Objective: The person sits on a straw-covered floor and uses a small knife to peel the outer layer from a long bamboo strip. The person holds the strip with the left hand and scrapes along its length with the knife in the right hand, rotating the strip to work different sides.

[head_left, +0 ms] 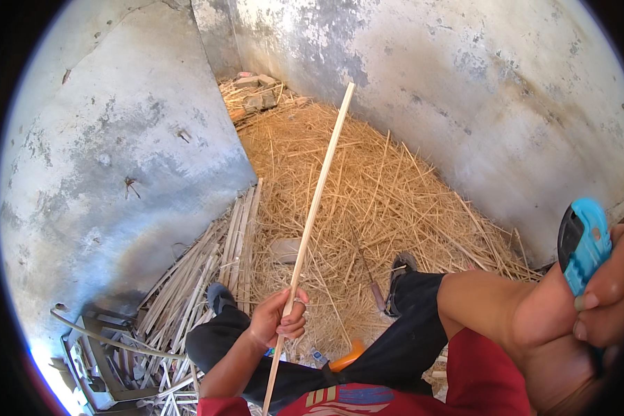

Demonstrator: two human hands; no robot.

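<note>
My left hand (pixel 282 317) is closed round the lower part of a long, pale wooden strip (pixel 320 191). The strip slants upward and away, leaning slightly right, and its lower end reaches down by my red shirt. Raised high at the right edge, my right hand (pixel 613 291) grips a blue-and-black plastic-handled tool (pixel 591 243) between thumb and fingers. No blade or working end of it shows, so its kind is unclear. The two hands are far apart. An orange, curved handle (pixel 347 356) lies between my legs, partly hidden.
Straw-like wood shavings (pixel 374 180) cover the floor. Long strips (pixel 187 284) are heaped along the left wall, beside a dark frame (pixel 93 374). A brown-handled tool (pixel 376 295) lies near my right foot, and a brick (pixel 284 250) sits ahead. Weathered walls (pixel 478 104) close in both sides.
</note>
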